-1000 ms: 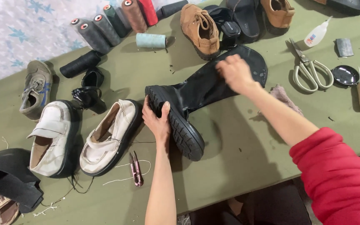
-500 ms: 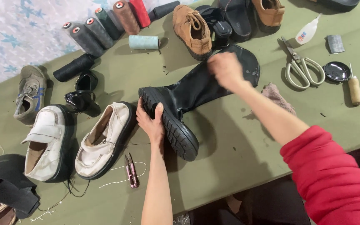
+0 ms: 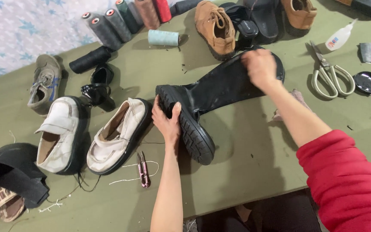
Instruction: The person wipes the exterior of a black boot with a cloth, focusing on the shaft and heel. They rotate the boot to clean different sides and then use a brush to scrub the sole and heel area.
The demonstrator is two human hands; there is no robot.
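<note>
A tall black boot [image 3: 213,92] lies on its side on the green table [image 3: 245,172], its ridged sole facing me. My left hand [image 3: 166,121] presses flat against the toe end of the sole, fingers together. Farther back, my right hand [image 3: 260,66] rests on the upper part of the boot's shaft, fingers curled over it; the arm wears a red sleeve. A pair of worn white shoes [image 3: 114,137] with dark soles stands just left of my left hand. Small pink thread snips [image 3: 143,169] lie beside my left forearm.
Thread cones [image 3: 125,17] and a pale blue spool [image 3: 163,38] line the back edge. Brown shoes [image 3: 215,28], black sandals, scissors [image 3: 329,73], a glue bottle [image 3: 338,38], a small black dish [image 3: 367,81] and an awl sit at the right. A grey sneaker [image 3: 44,83] and black heel pieces lie left.
The view has shifted slightly. My right hand has slid a little along the boot shaft; my left hand stays on the sole. The boot has barely moved.
</note>
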